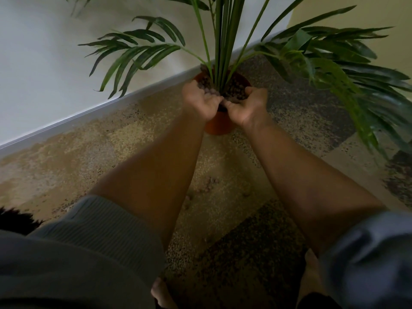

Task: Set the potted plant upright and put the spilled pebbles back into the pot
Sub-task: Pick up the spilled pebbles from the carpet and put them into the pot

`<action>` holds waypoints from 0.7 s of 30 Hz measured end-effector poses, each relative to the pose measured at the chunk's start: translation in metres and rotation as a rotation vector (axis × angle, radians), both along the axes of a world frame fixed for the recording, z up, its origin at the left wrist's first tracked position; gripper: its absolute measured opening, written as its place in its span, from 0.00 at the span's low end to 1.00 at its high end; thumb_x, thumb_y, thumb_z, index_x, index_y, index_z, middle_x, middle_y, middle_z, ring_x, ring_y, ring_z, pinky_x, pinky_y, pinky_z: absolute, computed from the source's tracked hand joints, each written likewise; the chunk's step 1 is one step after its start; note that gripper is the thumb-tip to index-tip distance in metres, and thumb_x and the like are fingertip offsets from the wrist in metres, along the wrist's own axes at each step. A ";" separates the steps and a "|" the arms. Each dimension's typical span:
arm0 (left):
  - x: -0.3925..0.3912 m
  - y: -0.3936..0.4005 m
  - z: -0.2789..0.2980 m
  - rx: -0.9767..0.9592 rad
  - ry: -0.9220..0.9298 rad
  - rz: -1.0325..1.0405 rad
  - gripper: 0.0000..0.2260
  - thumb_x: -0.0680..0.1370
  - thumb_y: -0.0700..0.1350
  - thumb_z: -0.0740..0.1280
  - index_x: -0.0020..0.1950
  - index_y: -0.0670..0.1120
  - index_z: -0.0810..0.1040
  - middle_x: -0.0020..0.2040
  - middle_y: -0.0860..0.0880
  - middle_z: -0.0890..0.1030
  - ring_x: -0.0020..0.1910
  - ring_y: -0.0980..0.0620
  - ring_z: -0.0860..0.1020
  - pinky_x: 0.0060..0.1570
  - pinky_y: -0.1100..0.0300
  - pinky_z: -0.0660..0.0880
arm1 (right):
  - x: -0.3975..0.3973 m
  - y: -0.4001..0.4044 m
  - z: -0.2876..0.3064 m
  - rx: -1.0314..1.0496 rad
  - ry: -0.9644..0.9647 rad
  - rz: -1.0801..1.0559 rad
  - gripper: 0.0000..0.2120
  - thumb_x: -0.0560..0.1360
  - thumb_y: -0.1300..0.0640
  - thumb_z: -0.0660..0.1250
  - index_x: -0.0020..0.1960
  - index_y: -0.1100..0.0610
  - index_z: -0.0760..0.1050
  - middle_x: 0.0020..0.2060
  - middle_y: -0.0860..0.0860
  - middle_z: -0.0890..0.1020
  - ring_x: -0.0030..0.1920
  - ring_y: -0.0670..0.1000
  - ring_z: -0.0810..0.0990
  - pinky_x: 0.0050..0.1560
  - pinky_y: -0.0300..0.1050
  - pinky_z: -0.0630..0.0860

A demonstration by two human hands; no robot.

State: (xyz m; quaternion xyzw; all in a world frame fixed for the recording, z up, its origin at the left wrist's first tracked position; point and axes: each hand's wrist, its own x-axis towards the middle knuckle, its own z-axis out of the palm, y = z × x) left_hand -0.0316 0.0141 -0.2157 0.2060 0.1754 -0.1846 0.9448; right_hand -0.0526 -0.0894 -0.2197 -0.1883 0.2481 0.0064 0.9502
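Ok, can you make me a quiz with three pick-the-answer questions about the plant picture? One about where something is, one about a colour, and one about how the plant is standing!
1. Where are the two hands?
A. Flat on the carpet
B. Cupped together over the pot
C. Up among the leaves

2. What colour is the pot?
A. Orange-brown
B. White
C. Blue

3. How is the plant standing?
A. Lying on its side
B. Upside down
C. Upright

Answers:
1. B: the left hand and right hand meet at the near rim of the pot, with pebbles in them.
2. A: the pot's side shows orange-brown below the hands.
3. C: the plant has stems rising straight from the pot, though a few loose pebbles lie on the carpet.
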 end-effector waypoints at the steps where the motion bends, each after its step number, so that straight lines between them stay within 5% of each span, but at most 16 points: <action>1: 0.000 0.001 0.001 -0.028 -0.001 -0.025 0.20 0.83 0.46 0.51 0.67 0.36 0.70 0.59 0.38 0.77 0.58 0.44 0.76 0.75 0.45 0.57 | -0.001 -0.001 -0.002 0.012 -0.001 0.005 0.24 0.82 0.58 0.46 0.73 0.68 0.63 0.69 0.67 0.70 0.70 0.65 0.70 0.73 0.60 0.64; 2: 0.000 0.002 0.002 -0.037 0.001 -0.046 0.22 0.83 0.47 0.50 0.72 0.35 0.66 0.68 0.37 0.73 0.69 0.41 0.71 0.75 0.43 0.55 | -0.001 -0.002 -0.003 0.021 -0.001 0.012 0.24 0.82 0.59 0.46 0.73 0.69 0.63 0.69 0.67 0.70 0.70 0.65 0.70 0.74 0.60 0.63; 4: 0.001 0.003 0.001 -0.031 -0.015 -0.054 0.24 0.83 0.49 0.49 0.75 0.36 0.61 0.74 0.36 0.66 0.75 0.40 0.63 0.76 0.42 0.54 | -0.002 -0.004 -0.006 0.026 0.002 0.032 0.24 0.82 0.59 0.46 0.73 0.69 0.63 0.69 0.67 0.70 0.70 0.64 0.69 0.75 0.58 0.62; 8: 0.001 0.004 -0.006 -0.011 -0.012 -0.058 0.24 0.84 0.49 0.49 0.75 0.35 0.61 0.73 0.35 0.67 0.74 0.39 0.64 0.75 0.44 0.58 | -0.004 -0.006 -0.012 0.011 0.025 0.039 0.23 0.82 0.60 0.49 0.74 0.69 0.60 0.70 0.66 0.68 0.71 0.62 0.68 0.74 0.56 0.64; 12: -0.007 0.011 -0.021 0.212 -0.013 -0.072 0.24 0.84 0.50 0.48 0.77 0.39 0.60 0.75 0.40 0.66 0.74 0.46 0.66 0.73 0.53 0.63 | -0.011 -0.003 -0.019 -0.277 0.098 0.160 0.19 0.80 0.61 0.54 0.69 0.67 0.68 0.62 0.61 0.75 0.64 0.56 0.76 0.65 0.51 0.76; 17: -0.026 0.028 -0.060 0.576 0.085 -0.036 0.20 0.83 0.52 0.51 0.69 0.48 0.73 0.64 0.51 0.78 0.52 0.56 0.79 0.45 0.63 0.76 | -0.027 -0.001 -0.035 -0.574 0.186 0.400 0.13 0.78 0.63 0.59 0.62 0.61 0.73 0.45 0.56 0.77 0.49 0.52 0.79 0.47 0.43 0.82; 21: -0.037 0.032 -0.082 0.834 0.132 -0.115 0.10 0.80 0.46 0.57 0.48 0.49 0.78 0.39 0.52 0.78 0.33 0.57 0.75 0.29 0.66 0.71 | -0.039 0.003 -0.050 -0.773 0.268 0.560 0.03 0.78 0.64 0.62 0.51 0.60 0.74 0.43 0.55 0.78 0.42 0.51 0.80 0.39 0.39 0.79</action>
